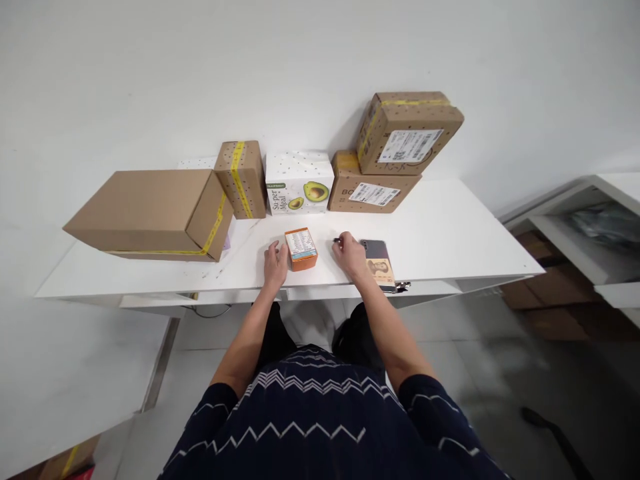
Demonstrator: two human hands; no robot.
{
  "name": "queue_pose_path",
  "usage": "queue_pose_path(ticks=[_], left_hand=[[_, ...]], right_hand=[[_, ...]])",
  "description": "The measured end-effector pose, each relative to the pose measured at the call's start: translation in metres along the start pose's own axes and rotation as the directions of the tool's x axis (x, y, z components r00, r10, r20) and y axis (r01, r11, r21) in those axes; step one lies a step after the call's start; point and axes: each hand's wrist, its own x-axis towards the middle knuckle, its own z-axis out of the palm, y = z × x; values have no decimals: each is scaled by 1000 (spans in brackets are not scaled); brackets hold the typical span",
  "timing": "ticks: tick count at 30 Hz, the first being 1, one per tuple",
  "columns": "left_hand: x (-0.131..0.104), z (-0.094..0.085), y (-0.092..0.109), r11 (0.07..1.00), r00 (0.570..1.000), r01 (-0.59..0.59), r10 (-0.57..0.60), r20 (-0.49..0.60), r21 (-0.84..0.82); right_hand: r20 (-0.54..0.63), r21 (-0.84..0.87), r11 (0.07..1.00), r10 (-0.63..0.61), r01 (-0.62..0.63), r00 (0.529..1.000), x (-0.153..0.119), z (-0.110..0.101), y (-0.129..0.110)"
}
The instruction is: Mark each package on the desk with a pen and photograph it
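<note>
- Orange box (301, 249), small, smooth-sided and squared, lies on the white table (450, 230) in front of the white avocado carton (299, 183).
- Brown cardboard, taped yellow, flanks that carton: dotted box (242, 180) and long box (145, 210) left, two stacked boxes (393, 153) right.
- Phone (377, 263) lies to its front right.
- Printed label covers the orange top.
- Left hand (275, 265), front left, is released, fingers loosely bent; right hand (349, 255), front right, pinches a dark slim item (337, 240).
</note>
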Motion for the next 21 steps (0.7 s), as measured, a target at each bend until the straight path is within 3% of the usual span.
queue_pose_path(ticks=[2, 4, 7, 10, 13, 17, 21], left_hand=[[-4, 5, -7, 989, 996, -56, 45, -80, -135], [-9, 7, -10, 959, 973, -197, 165, -163, -204], [-15, 8, -5, 876, 861, -474, 439, -258, -92], [-17, 7, 8, 772, 744, -631, 629, -225, 73], [-15, 10, 19, 694, 687, -703, 719, -102, 157], [-13, 20, 23, 664, 682, -721, 731, 35, 198], [-11, 26, 19, 647, 667, -736, 744, 45, 200]], right_hand=[[-136, 358, 926, 175, -117, 975, -4, 2, -2], [-158, 671, 730, 315, -132, 936, -9, 3, -8], [-62, 906, 411, 371, -104, 926, -13, 4, -22], [30, 966, 227, 367, -121, 930, -11, 1, -36], [-2, 972, 223, 337, -78, 941, -5, -3, -51], [-68, 931, 363, 261, -32, 963, 1, -7, -67], [-58, 844, 533, 200, -59, 978, 2, -3, -77]])
